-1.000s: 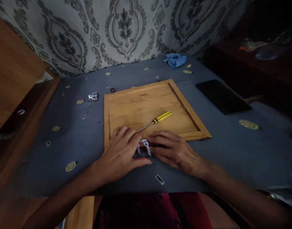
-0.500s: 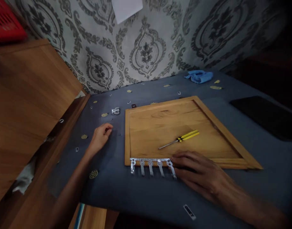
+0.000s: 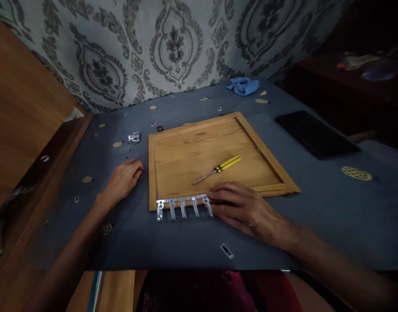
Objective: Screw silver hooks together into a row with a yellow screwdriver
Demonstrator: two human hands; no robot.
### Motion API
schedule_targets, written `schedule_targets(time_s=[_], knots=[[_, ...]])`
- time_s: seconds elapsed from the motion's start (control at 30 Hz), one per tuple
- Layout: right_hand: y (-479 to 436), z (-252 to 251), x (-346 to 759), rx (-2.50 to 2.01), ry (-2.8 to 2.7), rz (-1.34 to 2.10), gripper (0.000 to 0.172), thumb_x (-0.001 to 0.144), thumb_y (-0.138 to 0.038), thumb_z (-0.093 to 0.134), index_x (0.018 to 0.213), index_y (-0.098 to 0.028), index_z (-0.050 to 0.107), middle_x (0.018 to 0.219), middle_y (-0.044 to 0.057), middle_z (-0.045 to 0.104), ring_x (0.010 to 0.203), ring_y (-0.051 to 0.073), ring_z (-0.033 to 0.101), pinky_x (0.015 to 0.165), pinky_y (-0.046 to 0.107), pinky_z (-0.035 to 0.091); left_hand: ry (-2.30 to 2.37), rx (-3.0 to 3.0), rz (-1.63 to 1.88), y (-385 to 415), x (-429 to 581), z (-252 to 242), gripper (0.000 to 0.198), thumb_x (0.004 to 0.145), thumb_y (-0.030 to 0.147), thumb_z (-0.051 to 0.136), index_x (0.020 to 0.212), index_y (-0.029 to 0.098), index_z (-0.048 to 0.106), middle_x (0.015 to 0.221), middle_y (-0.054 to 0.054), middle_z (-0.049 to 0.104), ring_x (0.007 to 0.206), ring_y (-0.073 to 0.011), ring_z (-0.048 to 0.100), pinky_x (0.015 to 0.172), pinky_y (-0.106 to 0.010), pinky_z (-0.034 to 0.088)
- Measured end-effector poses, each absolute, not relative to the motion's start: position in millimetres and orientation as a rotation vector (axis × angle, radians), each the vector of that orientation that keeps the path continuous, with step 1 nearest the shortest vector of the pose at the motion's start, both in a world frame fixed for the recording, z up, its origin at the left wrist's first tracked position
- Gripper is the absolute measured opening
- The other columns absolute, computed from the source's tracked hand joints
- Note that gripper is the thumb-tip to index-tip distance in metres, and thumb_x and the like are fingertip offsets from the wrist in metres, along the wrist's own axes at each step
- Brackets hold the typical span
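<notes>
My left hand (image 3: 124,180) is on the cloth left of the board, its thumb and forefinger pinched at a small dark screw (image 3: 143,169). With its fingers closed at the right end, my right hand (image 3: 246,208) holds a metal hook rail (image 3: 182,202) along the near edge of the framed wooden board (image 3: 192,151). Several hooks of the rail hang over that edge. A screwdriver (image 3: 218,169) with a yellow-and-black handle lies on the board, its tip toward the near left. Other tiny screws (image 3: 128,151) lie beyond my left hand.
Shiny metal pieces (image 3: 134,138) sit at the back left of the cloth-covered table (image 3: 173,247). A blue cloth (image 3: 243,86) lies by the patterned wall, and a flat black object (image 3: 316,134) is at the right. A wooden cabinet (image 3: 26,73) borders the left side.
My left hand has moved toward the board, and its fingertips have reached the small screw lying there. My right hand stays at the hook rail. The view has shifted right and down.
</notes>
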State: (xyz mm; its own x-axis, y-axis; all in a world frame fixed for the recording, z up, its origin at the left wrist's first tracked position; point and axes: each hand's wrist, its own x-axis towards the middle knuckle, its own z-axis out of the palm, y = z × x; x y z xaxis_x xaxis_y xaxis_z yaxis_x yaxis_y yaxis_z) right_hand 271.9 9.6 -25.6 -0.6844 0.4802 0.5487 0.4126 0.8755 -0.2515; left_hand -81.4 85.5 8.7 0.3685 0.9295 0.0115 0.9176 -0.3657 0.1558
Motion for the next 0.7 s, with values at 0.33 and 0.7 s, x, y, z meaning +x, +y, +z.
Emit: schedule_targets(time_s=[0.33, 0.7], knots=[[12, -36, 274, -0.658, -2.379, 0.114, 0.023, 0.100, -0.021, 0.053, 0.103, -0.024, 0.075, 0.107, 0.006, 0.078, 0.103, 0.022, 0.071, 0.085, 0.039, 0.063, 1.643, 2.585, -0.001, 84, -73, 16, 0.018, 0.097, 0.016, 0.046, 0.103, 0.020, 0.062, 0.106, -0.008, 0.066, 0.100, -0.0236, 0.064, 0.088, -0.036, 0.050], [8, -29, 274, -0.701, -2.436, 0.183, 0.026, 0.102, -0.022, 0.050, 0.104, -0.023, 0.075, 0.110, 0.008, 0.076, 0.108, 0.022, 0.069, 0.092, 0.041, 0.061, 1.686, 2.611, 0.003, 83, -80, 12, 0.021, 0.094, 0.022, 0.041, 0.092, 0.023, 0.062, 0.091, -0.007, 0.067, 0.084, -0.0242, 0.063, 0.075, -0.035, 0.049]])
